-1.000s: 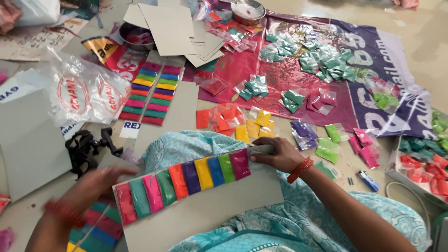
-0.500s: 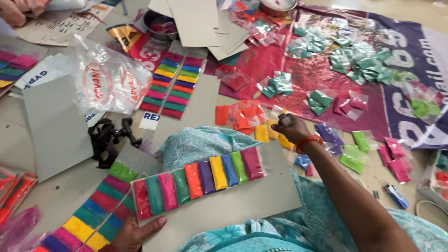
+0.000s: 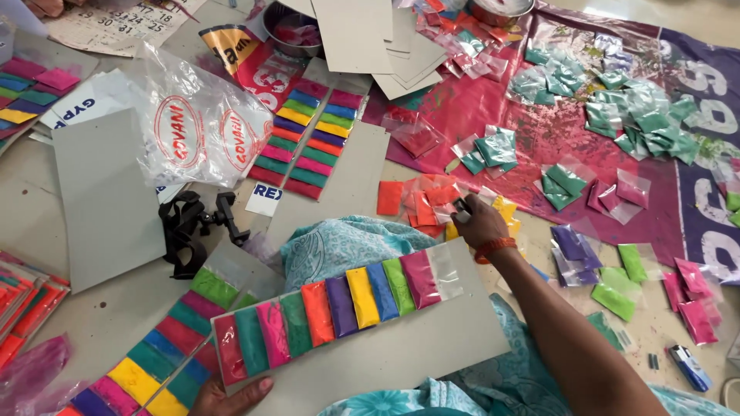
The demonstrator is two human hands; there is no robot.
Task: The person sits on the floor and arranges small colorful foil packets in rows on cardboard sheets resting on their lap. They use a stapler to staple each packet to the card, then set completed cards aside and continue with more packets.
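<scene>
A grey cardboard sheet (image 3: 401, 350) rests on my lap, with a row of several small colour-powder packets (image 3: 339, 302) fixed along its upper edge. My left hand (image 3: 231, 397) grips the sheet's lower left corner. My right hand (image 3: 478, 223) reaches out over a pile of orange and yellow packets (image 3: 420, 202) on the floor, fingers closed around a small dark object I cannot identify. An orange band circles that wrist.
Finished packet cards lie at lower left (image 3: 146, 358) and centre (image 3: 308, 142). Green packets (image 3: 617, 108) and pink, purple and green ones (image 3: 617, 270) cover a red banner. A printed plastic bag (image 3: 196, 135), blank grey sheets (image 3: 100, 192), a black strap (image 3: 189, 227) and a steel bowl (image 3: 289, 31) lie around.
My right hand left the end of the packet row and reached forward to the orange and yellow pile. My left hand shifted to the sheet's lower corner. The view swung left.
</scene>
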